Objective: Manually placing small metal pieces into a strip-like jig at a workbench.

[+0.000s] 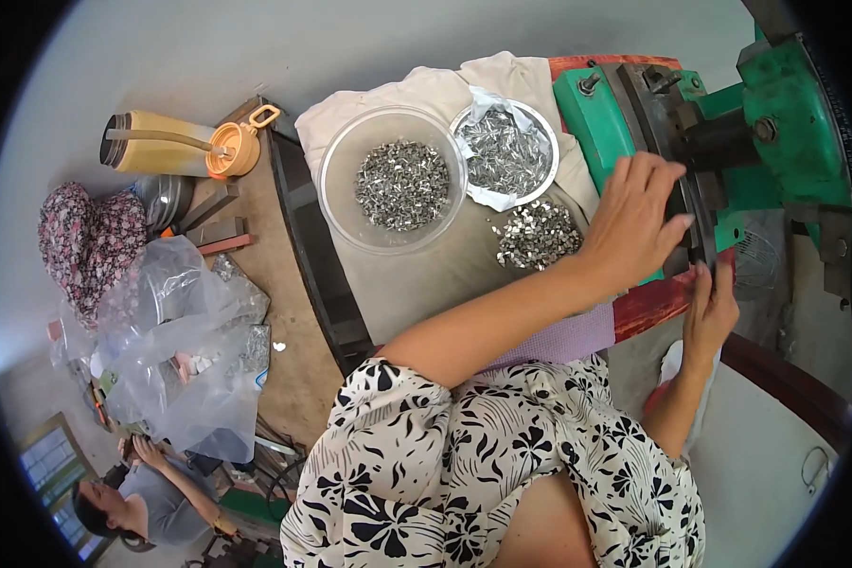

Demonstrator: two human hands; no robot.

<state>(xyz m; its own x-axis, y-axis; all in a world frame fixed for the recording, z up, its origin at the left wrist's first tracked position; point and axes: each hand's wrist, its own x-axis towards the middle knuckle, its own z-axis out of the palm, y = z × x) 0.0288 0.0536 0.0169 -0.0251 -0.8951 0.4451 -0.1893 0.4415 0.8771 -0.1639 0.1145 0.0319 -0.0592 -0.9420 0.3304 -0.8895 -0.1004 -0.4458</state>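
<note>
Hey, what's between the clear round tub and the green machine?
In the head view, a bowl of thin metal pieces and, nearer you, a loose heap of metal bits on the beige cloth.

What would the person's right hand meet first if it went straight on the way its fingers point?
The right hand would probably meet the near end of the dark metal bar first; depth is unclear, and they may already touch.

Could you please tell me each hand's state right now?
Left hand: open, thumb apart from fingers, at the green machine.
Right hand: cannot tell whether it holds anything.
</note>
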